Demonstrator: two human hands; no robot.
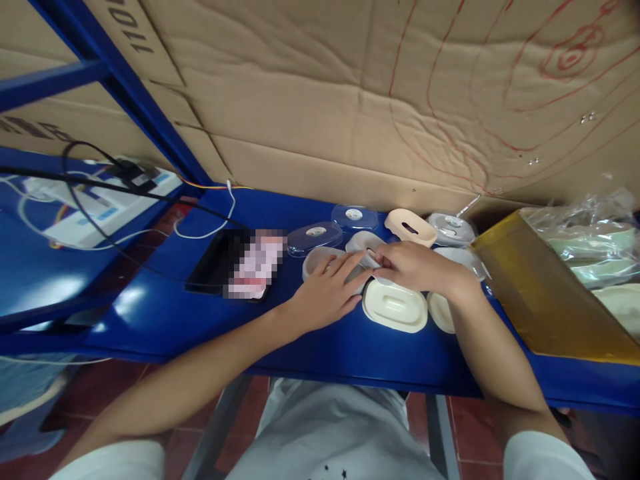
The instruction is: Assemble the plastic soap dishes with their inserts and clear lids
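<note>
My left hand (pixel 323 297), fingers spread and stretched out, lies over a white oval plastic dish (pixel 313 261) and partly hides it. Beside it, my right hand (pixel 413 267) has thumb and fingers pinched at the edge of a white oval plastic piece (pixel 361 243). The fingertips of both hands almost meet there, so the exact grip is partly hidden. Just below the right hand is a cream oval plastic tray (pixel 396 307) with a raised ring. A second cream oval part (pixel 440 312) is half covered by my right forearm.
Behind my hands are clear oval lids (pixel 315 239) with round stickers and a peach slotted oval part (pixel 411 227). A phone (pixel 255 263), blurred out, lies left. At right stands a brown-yellow box (pixel 545 293) holding bagged green parts. Cardboard (pixel 300 100) walls the blue table's (pixel 320 353) back.
</note>
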